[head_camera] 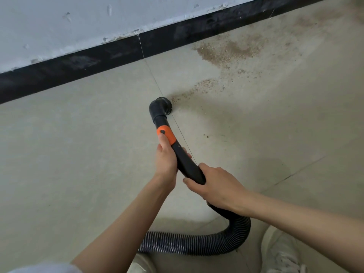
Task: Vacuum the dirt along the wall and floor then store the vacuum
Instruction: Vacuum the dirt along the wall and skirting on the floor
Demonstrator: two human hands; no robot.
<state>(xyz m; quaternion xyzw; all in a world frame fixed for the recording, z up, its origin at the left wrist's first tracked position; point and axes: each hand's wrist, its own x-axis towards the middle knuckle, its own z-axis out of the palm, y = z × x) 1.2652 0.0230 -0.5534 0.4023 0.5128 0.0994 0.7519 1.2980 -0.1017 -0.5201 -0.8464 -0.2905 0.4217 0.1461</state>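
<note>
Two hands share one tool in the head view, the only view there is. The vacuum wand (pixel 187 162) is a rigid black tube with an orange collar (pixel 166 134) partway down and a round brush nozzle (pixel 162 106) at its far end; behind it trails a ribbed hose (pixel 216 239) that loops back along the floor (pixel 69 154) toward six o'clock.

Judging by build, the wand should be light and stiff, easy to steer from its smooth middle section, while the hose is soft and springy and will drag or tug sideways if pulled taut. The smooth plastic could slip in a loose hold, so the sensible places to hold are just where the hands sit: below the collar for aim, and at the hose joint for support.

The left hand (pixel 166 158) wraps the tube just behind the orange collar, thumb lying up along it toward twelve o'clock, fingers curled under so that only their tips show on the far side. The right hand (pixel 214 186) grips the rear of the wand where it meets the hose, fingers curled over the top, thumb below.

The nozzle rests on the floor at the near tip of a trail of dirt (pixel 226 50), which spreads from there toward one o'clock up to the black skirting board (pixel 78 66) under the wall (pixel 59 20). Most of that grit is not yet lifted. A pale shoe (pixel 281 253) shows at five o'clock.
</note>
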